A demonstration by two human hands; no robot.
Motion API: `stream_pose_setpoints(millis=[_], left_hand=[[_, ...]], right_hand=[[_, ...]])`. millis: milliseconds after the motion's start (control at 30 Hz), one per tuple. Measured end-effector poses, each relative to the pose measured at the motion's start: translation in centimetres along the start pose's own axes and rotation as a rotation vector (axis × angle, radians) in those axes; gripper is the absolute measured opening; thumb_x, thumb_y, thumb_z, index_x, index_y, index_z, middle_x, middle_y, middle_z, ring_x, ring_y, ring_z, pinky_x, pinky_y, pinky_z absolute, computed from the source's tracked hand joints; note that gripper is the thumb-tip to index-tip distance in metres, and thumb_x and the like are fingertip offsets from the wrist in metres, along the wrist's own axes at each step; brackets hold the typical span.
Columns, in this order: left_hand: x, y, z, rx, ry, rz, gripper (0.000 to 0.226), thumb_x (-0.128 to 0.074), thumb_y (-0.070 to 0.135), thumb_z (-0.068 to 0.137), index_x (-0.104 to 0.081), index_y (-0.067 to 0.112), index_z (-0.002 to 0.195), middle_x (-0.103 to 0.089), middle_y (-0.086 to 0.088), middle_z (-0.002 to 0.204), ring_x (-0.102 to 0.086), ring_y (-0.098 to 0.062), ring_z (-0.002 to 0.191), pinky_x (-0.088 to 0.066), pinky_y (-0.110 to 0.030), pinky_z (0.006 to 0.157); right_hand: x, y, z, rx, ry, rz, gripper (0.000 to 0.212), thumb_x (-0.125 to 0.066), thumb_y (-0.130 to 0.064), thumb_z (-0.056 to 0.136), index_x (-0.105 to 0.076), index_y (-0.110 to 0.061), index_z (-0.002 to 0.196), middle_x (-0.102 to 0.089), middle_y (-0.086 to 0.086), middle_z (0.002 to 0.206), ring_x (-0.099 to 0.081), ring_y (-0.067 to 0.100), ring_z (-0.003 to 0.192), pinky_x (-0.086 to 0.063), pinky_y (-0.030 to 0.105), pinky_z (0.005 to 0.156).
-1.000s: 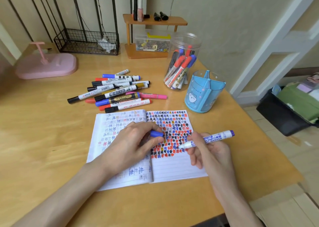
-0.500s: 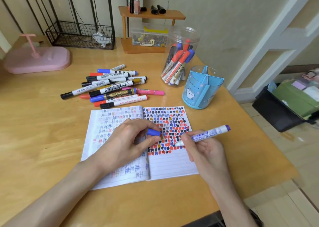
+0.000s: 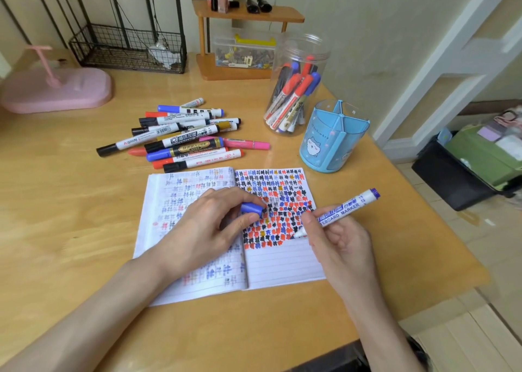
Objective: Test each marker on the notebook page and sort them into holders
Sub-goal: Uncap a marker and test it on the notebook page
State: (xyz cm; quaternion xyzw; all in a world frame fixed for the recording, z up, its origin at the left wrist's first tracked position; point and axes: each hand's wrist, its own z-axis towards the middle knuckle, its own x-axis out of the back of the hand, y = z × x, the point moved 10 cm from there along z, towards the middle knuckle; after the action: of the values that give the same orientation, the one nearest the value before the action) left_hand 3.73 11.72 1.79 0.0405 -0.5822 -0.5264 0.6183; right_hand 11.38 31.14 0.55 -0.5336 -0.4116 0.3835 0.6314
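Note:
An open notebook (image 3: 282,264) lies on the wooden table, its right page covered with red, blue and black marks. My right hand (image 3: 339,241) grips an uncapped blue whiteboard marker (image 3: 346,209) with its tip on the page at the end of the lowest row of marks. My left hand (image 3: 209,227) rests on the notebook's spine and pinches the marker's blue cap (image 3: 251,208). A pile of several markers (image 3: 183,137) lies behind the notebook. A clear jar (image 3: 296,89) holds several markers. Beside it stands a blue divided holder (image 3: 330,142).
A pink stand (image 3: 56,89) sits at the back left, a wire basket (image 3: 127,49) behind it, and a small wooden shelf (image 3: 245,38) with a box of clips at the back. The table's right edge drops to the floor, where a black bin (image 3: 457,174) stands.
The marker tip has moved a little right and down along the lowest row of marks. My left hand keeps holding the cap on the page. The camera view has shifted slightly.

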Motion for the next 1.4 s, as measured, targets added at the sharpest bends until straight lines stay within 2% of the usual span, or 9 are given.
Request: stream_pose_setpoints(millis=[100,300,567,667,833,967,1067,1267,1400], left_hand=[[-0.01,0.17,-0.01,-0.02,-0.005,0.011,0.02,-0.062,0.038,0.103,-0.07,0.029,0.119,-0.056,0.04,0.094,-0.054,0.006,0.079,-0.034,-0.01,0.076],[0.01,0.29,-0.07,-0.037,-0.002,0.021,0.022,-0.062,0.038,0.101,-0.071,0.03,0.119,-0.056,0.04,0.096,-0.054,0.007,0.082,-0.034,-0.009,0.078],[-0.1,0.37,-0.02,-0.056,-0.012,0.031,0.025,-0.06,0.039,0.1,-0.072,0.027,0.12,-0.053,0.047,0.099,-0.05,0.019,0.089,-0.032,-0.006,0.083],[-0.16,0.29,-0.03,-0.053,-0.014,0.036,0.022,-0.063,0.035,0.101,-0.072,0.027,0.119,-0.053,0.045,0.095,-0.05,0.02,0.089,-0.032,-0.005,0.084],[-0.22,0.27,0.0,-0.039,-0.019,0.042,0.024,-0.061,0.039,0.1,-0.071,0.028,0.12,-0.055,0.038,0.099,-0.051,0.018,0.09,-0.032,-0.007,0.085],[-0.18,0.33,-0.02,-0.038,-0.017,0.036,0.025,-0.06,0.041,0.1,-0.071,0.029,0.12,-0.057,0.037,0.1,-0.051,0.018,0.092,-0.032,-0.008,0.086],[-0.11,0.28,-0.01,-0.041,-0.01,0.037,0.024,-0.062,0.039,0.1,-0.071,0.028,0.12,-0.054,0.04,0.097,-0.051,0.019,0.09,-0.033,-0.007,0.085],[0.02,0.27,-0.07,-0.037,0.003,0.033,0.021,-0.066,0.031,0.1,-0.072,0.026,0.121,-0.053,0.041,0.093,-0.051,0.018,0.089,-0.032,-0.005,0.083],[0.04,0.51,-0.06,-0.036,-0.016,0.007,0.023,-0.061,0.031,0.105,-0.07,0.029,0.125,-0.063,0.021,0.097,-0.056,0.0,0.085,-0.035,-0.013,0.08]], right_hand=[[0.11,0.07,0.0,0.006,0.006,-0.038,0.007,-0.07,-0.012,0.095,-0.067,-0.006,0.095,-0.072,-0.001,0.068,-0.071,0.01,0.066,-0.052,0.019,0.058],[-0.2,0.24,-0.16,0.019,-0.012,-0.137,0.006,-0.075,-0.02,0.092,-0.07,-0.017,0.091,-0.074,0.005,0.073,-0.072,0.025,0.068,-0.055,0.044,0.061],[-0.56,0.26,-0.11,0.055,-0.038,-0.181,0.006,-0.074,-0.016,0.093,-0.069,-0.016,0.089,-0.068,-0.001,0.062,-0.059,0.01,0.052,-0.045,0.023,0.049],[-0.17,0.43,-0.01,0.045,-0.009,-0.145,0.007,-0.075,-0.018,0.093,-0.069,-0.019,0.089,-0.072,0.004,0.068,-0.067,0.024,0.06,-0.051,0.032,0.054],[-0.55,0.58,-0.04,0.049,-0.038,-0.176,0.007,-0.076,-0.018,0.092,-0.069,-0.018,0.089,-0.069,0.002,0.065,-0.061,0.018,0.056,-0.048,0.029,0.051],[-0.19,0.45,0.05,0.058,-0.017,-0.169,0.008,-0.076,-0.02,0.092,-0.07,-0.022,0.087,-0.071,0.007,0.066,-0.065,0.035,0.06,-0.049,0.041,0.052],[-0.54,0.26,-0.05,0.068,-0.033,-0.193,0.009,-0.076,-0.021,0.091,-0.069,-0.022,0.086,-0.069,0.002,0.064,-0.061,0.023,0.054,-0.046,0.033,0.049],[-0.45,0.51,0.02,0.058,-0.033,-0.182,0.008,-0.074,-0.019,0.093,-0.068,-0.02,0.087,-0.071,0.003,0.067,-0.067,0.023,0.06,-0.051,0.033,0.053],[0.03,-0.11,0.12,0.052,-0.005,-0.08,0.007,-0.072,-0.014,0.094,-0.069,-0.01,0.09,-0.064,-0.008,0.057,-0.065,0.011,0.059,-0.056,0.026,0.061]])
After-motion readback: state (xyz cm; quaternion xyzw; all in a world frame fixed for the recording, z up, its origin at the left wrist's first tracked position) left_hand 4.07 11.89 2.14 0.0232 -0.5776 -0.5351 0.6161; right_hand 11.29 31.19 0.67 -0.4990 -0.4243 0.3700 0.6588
